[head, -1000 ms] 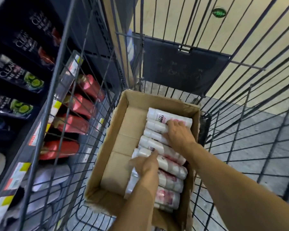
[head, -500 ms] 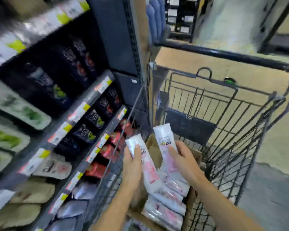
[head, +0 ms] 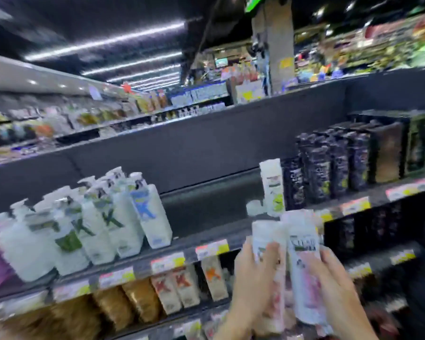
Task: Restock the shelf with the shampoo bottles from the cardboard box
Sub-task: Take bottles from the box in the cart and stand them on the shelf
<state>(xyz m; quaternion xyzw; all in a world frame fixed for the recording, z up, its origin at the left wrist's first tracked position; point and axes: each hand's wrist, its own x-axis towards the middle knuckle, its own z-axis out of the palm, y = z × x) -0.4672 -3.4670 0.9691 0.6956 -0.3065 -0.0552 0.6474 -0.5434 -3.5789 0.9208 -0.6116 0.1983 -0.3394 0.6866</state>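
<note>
Each hand's grip is wrapped round an upright white shampoo bottle — left hand [head: 252, 273] on one bottle [head: 268, 241], right hand [head: 334, 283] on another [head: 304, 256] — held side by side before the shelf [head: 206, 231].

Two bare hands in shot at the bottom of the frame, and that is all of the person the camera catches. The left hand [head: 252, 278] shows no glove, no ring, no watch, the wrist and forearm below it uncovered with no sleeve reaching into view. The right hand [head: 334, 285], same story: bare fingers, bare wrist, bare forearm running off the lower edge. Motion blur softens both, so finer marks cannot be made out.
</note>
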